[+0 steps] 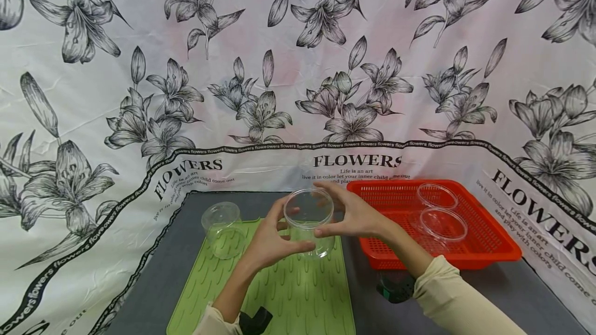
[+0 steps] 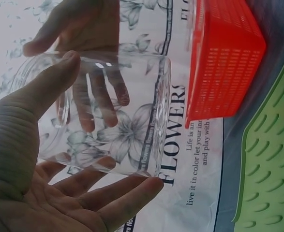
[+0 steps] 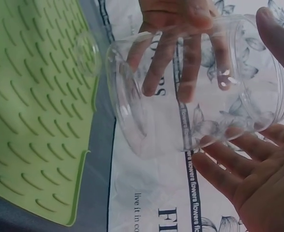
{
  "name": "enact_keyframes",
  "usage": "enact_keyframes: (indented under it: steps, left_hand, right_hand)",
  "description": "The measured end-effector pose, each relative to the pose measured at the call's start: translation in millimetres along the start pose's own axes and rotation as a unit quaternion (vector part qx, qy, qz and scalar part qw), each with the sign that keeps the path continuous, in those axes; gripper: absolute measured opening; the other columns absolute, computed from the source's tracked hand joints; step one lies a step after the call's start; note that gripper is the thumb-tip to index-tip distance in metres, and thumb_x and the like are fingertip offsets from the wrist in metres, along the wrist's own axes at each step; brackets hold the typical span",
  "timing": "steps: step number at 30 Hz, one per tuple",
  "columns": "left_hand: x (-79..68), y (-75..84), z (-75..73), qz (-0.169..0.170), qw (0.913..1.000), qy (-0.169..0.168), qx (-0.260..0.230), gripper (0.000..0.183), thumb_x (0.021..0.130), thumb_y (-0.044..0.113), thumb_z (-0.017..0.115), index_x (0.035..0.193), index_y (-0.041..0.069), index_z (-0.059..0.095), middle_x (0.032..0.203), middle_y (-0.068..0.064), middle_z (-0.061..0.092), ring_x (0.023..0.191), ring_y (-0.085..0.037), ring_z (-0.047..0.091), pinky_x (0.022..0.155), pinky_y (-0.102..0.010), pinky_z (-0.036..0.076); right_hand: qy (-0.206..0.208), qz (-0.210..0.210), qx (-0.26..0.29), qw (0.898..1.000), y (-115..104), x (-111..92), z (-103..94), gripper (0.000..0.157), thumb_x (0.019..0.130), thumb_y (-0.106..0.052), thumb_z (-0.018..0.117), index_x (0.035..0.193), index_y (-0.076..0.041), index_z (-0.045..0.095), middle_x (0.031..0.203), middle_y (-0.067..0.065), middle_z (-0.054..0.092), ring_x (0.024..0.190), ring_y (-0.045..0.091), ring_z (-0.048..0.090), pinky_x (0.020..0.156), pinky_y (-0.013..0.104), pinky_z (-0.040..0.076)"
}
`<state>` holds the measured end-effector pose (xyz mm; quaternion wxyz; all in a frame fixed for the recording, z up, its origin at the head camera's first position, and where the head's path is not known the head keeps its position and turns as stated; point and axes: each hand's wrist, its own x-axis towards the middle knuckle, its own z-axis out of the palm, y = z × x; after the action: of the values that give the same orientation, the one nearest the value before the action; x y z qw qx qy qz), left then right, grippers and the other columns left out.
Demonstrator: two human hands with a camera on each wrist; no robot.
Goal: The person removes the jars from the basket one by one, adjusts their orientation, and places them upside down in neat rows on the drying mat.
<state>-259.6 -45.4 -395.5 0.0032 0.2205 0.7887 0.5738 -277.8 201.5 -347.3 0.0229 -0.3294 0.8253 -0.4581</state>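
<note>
Between both hands is a clear plastic jar [image 1: 309,221], upright above the green mat [image 1: 298,293], with its round rim on top. My left hand [image 1: 272,237] holds its left side, the thumb across the near wall and the fingers spread along the far side, as the left wrist view shows. From the right, my right hand [image 1: 354,213] holds the same jar, thumb near the rim and fingers behind the wall. Through the clear wall of the jar [image 3: 171,96] the left fingers [image 3: 187,72] show in the right wrist view.
Another clear jar [image 1: 223,231] stands at the mat's far left corner. A red perforated basket [image 1: 382,257] on the right contains clear round containers [image 1: 444,224]. Behind the grey table [image 1: 153,283] hangs a flower-printed cloth [image 1: 261,169].
</note>
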Motion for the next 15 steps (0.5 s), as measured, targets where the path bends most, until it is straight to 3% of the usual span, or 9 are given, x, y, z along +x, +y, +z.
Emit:
enact_keyframes:
  steps: [11,15]
  left_hand:
    - [-0.1,-8.2,-8.0,0.018,0.9994,-0.001,-0.029,0.103,0.076,0.024,0.091,0.159,0.033,0.03,0.152,-0.009,0.052,0.131,-0.04,0.059,0.098,-0.054,0.057]
    - [-0.2,-8.5,-11.0,0.025,0.9979,-0.018,-0.057,0.102,0.078,0.02,0.09,0.159,0.033,0.029,0.155,-0.011,0.05,0.133,-0.042,0.056,0.099,-0.053,0.056]
  right_hand:
    - [0.007,-0.03,0.037,0.999,13.0,-4.9,4.9,0.101,0.081,-0.033,0.087,0.161,-0.031,0.025,0.158,0.014,0.043,0.138,0.036,0.053,0.109,0.059,0.047]
    - [0.013,-0.033,0.037,0.999,15.2,-6.3,6.4,0.102,0.082,-0.035,0.087,0.162,-0.028,0.024,0.16,0.014,0.041,0.14,0.039,0.05,0.11,0.064,0.044]
